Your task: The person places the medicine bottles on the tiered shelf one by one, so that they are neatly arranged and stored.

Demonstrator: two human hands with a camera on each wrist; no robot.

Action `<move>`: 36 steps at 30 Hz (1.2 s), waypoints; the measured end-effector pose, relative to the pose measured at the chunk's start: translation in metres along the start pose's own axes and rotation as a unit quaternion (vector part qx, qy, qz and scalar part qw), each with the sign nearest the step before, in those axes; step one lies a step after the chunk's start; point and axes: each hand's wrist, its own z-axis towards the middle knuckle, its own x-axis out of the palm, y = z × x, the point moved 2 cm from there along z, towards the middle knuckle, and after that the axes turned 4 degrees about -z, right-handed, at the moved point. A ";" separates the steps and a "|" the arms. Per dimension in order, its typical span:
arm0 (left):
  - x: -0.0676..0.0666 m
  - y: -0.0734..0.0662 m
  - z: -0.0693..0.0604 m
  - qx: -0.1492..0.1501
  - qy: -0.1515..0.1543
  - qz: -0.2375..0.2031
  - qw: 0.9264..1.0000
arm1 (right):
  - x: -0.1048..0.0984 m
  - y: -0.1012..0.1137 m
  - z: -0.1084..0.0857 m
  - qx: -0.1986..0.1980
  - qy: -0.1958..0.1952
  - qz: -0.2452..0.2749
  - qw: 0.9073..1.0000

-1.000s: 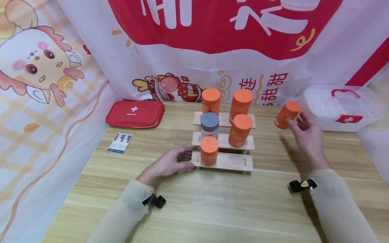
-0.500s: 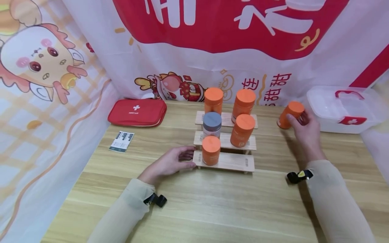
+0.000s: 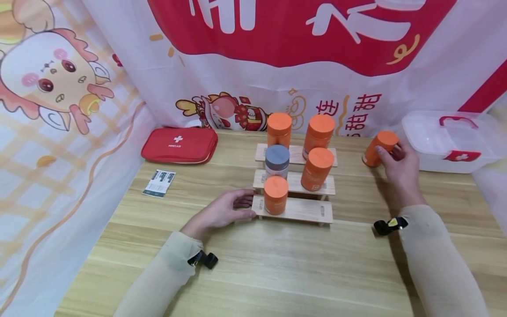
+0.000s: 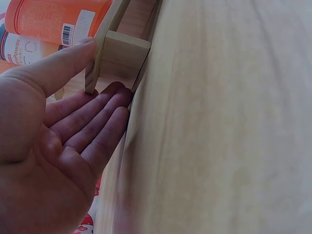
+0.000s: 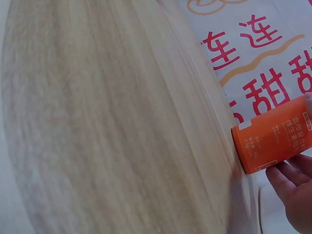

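At the far right, my right hand (image 3: 402,171) holds an orange vitamin bottle (image 3: 376,152), thumb on its near side and fingers behind it. In the right wrist view the label of the bottle (image 5: 273,134) shows; its base is at the tabletop. My left hand (image 3: 222,210) touches the left end of the lowest tier of a wooden stepped stand (image 3: 301,211). In the left wrist view the thumb lies against the board end and the extended fingers (image 4: 92,122) are beside the leg. The stand carries several orange bottles (image 3: 276,198) and one grey-lidded bottle (image 3: 277,160).
A clear first-aid box (image 3: 439,163) with a red handle stands just right of the held bottle. A red first-aid pouch (image 3: 178,147) and a printed card (image 3: 159,183) lie at the left. Printed cloth (image 3: 237,79) hangs behind the wooden table (image 3: 277,273).
My right hand has closed around the orange bottle at the right, from fingers spread beside it. The left hand stays at the stand's end. The whole view has shifted slightly.
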 end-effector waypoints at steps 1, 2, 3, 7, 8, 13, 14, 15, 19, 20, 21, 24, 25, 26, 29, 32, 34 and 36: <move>0.000 0.000 0.000 0.001 0.000 -0.001 1.000 | 0.000 0.000 0.000 0.002 0.000 0.000 1.000; 0.000 0.000 0.000 0.001 0.001 -0.002 1.000 | 0.000 -0.001 0.001 0.004 0.000 0.000 1.000; 0.000 0.000 0.000 0.002 0.001 -0.001 1.000 | -0.001 -0.001 0.001 0.007 0.000 -0.002 1.000; 0.000 0.001 0.001 0.000 0.002 -0.001 1.000 | -0.001 0.000 0.002 0.013 -0.003 -0.009 1.000; 0.000 0.001 0.001 0.000 0.002 -0.001 1.000 | 0.000 0.001 0.002 0.015 -0.005 -0.006 1.000; -0.001 0.001 0.002 -0.002 0.003 0.005 1.000 | 0.001 0.003 0.001 0.011 -0.015 0.000 1.000; -0.001 0.001 0.001 -0.003 0.002 0.005 1.000 | 0.001 0.003 0.001 0.007 -0.018 -0.002 1.000; -0.001 0.000 0.001 -0.004 0.002 0.004 1.000 | 0.002 0.003 0.000 0.001 -0.020 -0.006 1.000; -0.001 0.000 0.001 -0.004 0.003 0.001 1.000 | 0.002 0.003 -0.004 -0.014 -0.019 -0.012 1.000; 0.000 0.000 0.001 -0.003 0.003 0.001 1.000 | 0.002 0.002 -0.005 -0.015 -0.017 -0.012 1.000; 0.000 0.000 0.001 -0.001 0.004 0.001 1.000 | 0.001 0.002 -0.007 -0.016 -0.014 -0.011 1.000; 0.000 -0.001 0.001 0.003 0.003 0.007 1.000 | -0.001 0.001 -0.013 -0.021 -0.013 -0.021 0.999; 0.000 -0.001 0.001 0.004 0.003 0.010 1.000 | -0.001 0.002 -0.015 -0.021 -0.013 -0.025 0.999; 0.000 -0.001 0.001 0.004 0.003 0.012 1.000 | -0.002 0.001 -0.017 -0.021 -0.014 -0.030 0.999; 0.000 -0.001 0.001 0.000 0.003 0.012 1.000 | -0.006 0.001 -0.022 -0.018 -0.009 -0.040 0.999; 0.000 -0.002 0.001 -0.005 0.004 0.011 1.000 | -0.010 0.001 -0.027 -0.021 -0.001 -0.044 0.999; 0.000 -0.002 0.001 -0.006 0.003 0.012 1.000 | -0.012 0.002 -0.030 -0.022 0.004 -0.053 0.998; 0.000 -0.002 0.001 -0.005 0.003 0.014 1.000 | -0.014 0.003 -0.032 -0.025 0.004 -0.061 0.998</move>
